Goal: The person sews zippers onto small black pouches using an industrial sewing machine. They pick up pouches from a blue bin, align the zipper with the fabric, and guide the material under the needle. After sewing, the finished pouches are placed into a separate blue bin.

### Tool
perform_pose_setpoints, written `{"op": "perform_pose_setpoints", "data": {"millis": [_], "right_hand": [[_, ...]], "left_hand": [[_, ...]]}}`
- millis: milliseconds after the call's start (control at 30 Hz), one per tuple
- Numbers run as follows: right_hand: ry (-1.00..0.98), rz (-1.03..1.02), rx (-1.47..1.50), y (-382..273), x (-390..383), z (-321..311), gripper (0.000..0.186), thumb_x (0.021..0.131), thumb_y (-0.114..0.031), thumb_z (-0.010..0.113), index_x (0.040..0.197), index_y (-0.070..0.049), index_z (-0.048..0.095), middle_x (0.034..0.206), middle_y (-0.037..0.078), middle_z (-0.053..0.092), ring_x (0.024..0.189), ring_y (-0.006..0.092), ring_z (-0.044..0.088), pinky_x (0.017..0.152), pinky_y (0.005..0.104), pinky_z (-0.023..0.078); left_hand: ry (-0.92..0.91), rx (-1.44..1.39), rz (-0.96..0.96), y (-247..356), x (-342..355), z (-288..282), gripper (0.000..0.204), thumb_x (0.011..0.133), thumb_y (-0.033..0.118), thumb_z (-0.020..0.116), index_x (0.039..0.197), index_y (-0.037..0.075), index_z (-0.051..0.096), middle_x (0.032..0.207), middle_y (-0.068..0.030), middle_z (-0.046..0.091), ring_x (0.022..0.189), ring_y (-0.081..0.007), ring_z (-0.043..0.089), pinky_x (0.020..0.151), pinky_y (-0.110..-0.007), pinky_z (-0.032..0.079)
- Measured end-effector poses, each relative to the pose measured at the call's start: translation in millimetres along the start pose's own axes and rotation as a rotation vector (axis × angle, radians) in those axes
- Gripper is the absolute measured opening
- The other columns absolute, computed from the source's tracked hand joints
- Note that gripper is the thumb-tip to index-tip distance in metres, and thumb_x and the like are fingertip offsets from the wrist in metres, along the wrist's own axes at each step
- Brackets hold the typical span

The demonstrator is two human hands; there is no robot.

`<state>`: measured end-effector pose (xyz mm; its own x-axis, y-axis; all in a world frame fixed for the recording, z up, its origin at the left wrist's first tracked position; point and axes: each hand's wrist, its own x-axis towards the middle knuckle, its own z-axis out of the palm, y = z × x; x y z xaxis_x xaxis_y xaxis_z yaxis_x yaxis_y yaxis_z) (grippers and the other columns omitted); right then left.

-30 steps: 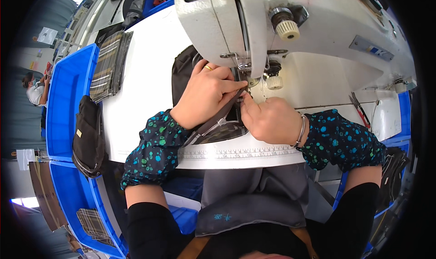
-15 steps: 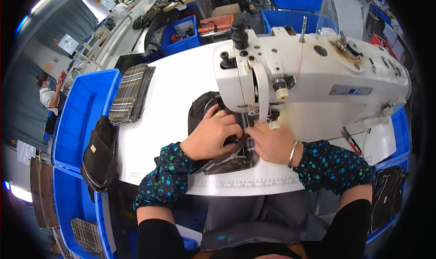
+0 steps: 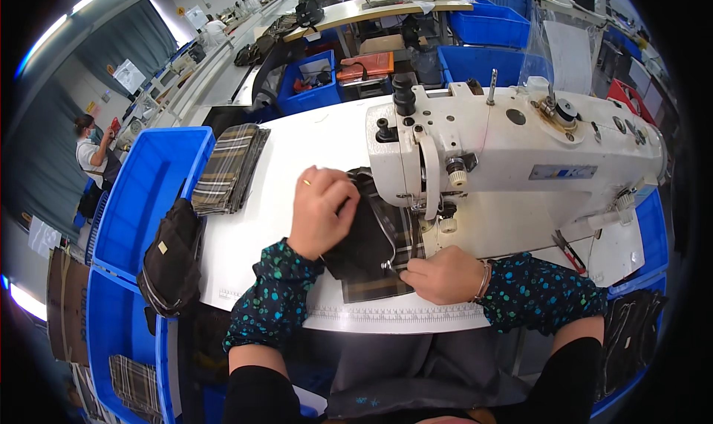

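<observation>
A dark fabric piece (image 3: pixel 364 238) with a plaid border and a zipper (image 3: pixel 387 231) lies on the white sewing table, its upper right part beside the needle area of the sewing machine (image 3: pixel 512 138). A metal zipper pull (image 3: pixel 387 266) shows near its lower right edge. My right hand (image 3: pixel 445 275) pinches the piece at that edge, just right of the pull. Over the piece's left edge, my left hand (image 3: pixel 321 210) is curled closed and slightly blurred. What its fingertips hold, if anything, is hidden.
Stacked plaid cloth (image 3: pixel 232 167) lies at the table's left, near a blue bin (image 3: pixel 160 164) and a dark pouch (image 3: pixel 172 260). Red-handled snips (image 3: pixel 569 251) rest right of my right hand. A person (image 3: pixel 93 153) stands far left.
My left hand has lifted away up and left from the zipper. My right hand has come down toward the table's front edge. The fabric piece has turned and lies flatter, showing more zipper.
</observation>
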<state>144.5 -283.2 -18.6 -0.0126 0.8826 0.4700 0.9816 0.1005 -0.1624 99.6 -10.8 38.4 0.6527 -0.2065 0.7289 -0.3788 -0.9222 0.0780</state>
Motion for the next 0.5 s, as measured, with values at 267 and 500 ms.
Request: {"op": "perform_pose_setpoints", "data": {"millis": [267, 500], "right_hand": [[0.206, -0.143, -0.207, 4, 2, -11, 0.012, 0.079, -0.016, 0.068, 0.089, -0.010, 0.068, 0.082, 0.000, 0.061, 0.060, 0.0134, 0.062, 0.050, 0.0295, 0.048], [0.319, -0.040, -0.328, 4, 4, -12, 0.011, 0.074, -0.011, 0.070, 0.082, -0.010, 0.063, 0.076, 0.000, 0.055, 0.057, 0.0124, 0.059, 0.050, 0.0274, 0.045]], "left_hand": [[-0.358, -0.538, 0.209, 71, -35, 9, 0.053, 0.082, 0.018, 0.078, 0.129, 0.007, 0.057, 0.116, -0.0100, 0.068, 0.111, -0.0262, 0.067, 0.120, -0.059, 0.031], [-0.448, -0.182, 0.165, 63, -29, 10, 0.063, 0.074, 0.011, 0.075, 0.136, 0.017, 0.063, 0.113, 0.0022, 0.065, 0.116, -0.0170, 0.062, 0.122, -0.070, 0.014]]}}
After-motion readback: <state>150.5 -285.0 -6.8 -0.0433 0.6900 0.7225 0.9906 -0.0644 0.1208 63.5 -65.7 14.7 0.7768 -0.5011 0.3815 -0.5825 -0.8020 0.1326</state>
